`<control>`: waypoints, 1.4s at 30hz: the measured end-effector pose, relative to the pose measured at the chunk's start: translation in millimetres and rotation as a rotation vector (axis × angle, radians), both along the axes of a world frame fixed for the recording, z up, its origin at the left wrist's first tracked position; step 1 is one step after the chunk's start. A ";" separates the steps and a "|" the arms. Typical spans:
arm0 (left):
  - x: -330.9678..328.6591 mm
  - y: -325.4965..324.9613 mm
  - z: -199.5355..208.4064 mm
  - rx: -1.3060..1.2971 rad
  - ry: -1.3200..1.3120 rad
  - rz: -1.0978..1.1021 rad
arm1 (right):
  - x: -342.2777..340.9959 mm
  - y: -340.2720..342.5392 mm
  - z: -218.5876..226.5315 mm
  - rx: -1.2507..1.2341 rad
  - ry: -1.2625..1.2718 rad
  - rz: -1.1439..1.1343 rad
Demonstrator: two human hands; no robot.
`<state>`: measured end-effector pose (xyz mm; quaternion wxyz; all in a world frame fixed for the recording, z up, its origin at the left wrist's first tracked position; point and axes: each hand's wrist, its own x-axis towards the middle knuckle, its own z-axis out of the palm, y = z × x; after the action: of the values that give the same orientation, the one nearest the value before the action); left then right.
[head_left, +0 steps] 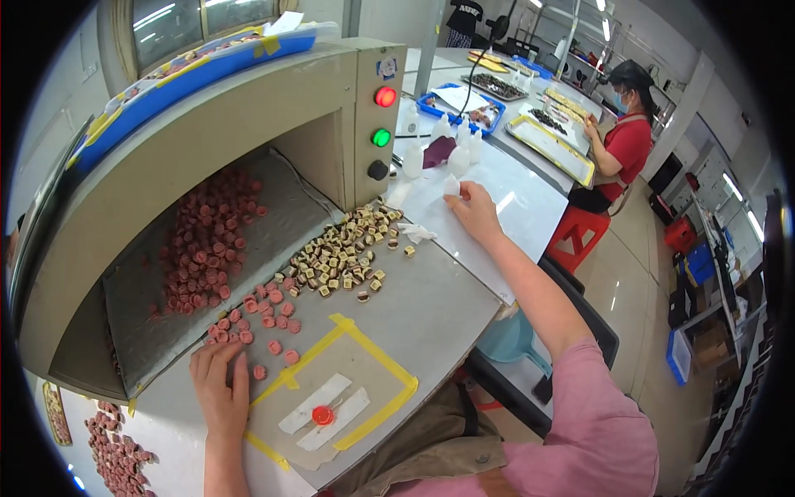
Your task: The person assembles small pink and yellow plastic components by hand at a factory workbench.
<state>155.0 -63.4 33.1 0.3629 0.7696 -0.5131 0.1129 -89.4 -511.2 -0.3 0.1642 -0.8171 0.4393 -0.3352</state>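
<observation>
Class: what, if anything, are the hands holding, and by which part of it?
The right hand pinches a small whitish object, apparently by its lower end. Whether the left hand holds anything cannot be told.

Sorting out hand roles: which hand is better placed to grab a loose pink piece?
Left, likely: the left hand is beside the pink pieces; the right hand is by the white bottles.

Upper left, pale wall (85, 60), framed window (172, 37). Right, glossy pale floor (633, 311), red plastic stool (577, 228) on it. White pillar (684, 116) behind. Cluttered shelving (719, 265) far right. Fluorescent tube (606, 30) overhead.
</observation>
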 end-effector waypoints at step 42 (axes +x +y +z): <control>23.7 7.9 -64.2 -0.834 0.105 -0.655 | 46.7 285.2 31.7 -0.243 0.394 1.277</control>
<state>178.6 -55.5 -31.1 0.6794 0.3642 -0.6192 0.1494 -42.7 -226.0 31.4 0.1538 -0.9748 -0.1485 -0.0643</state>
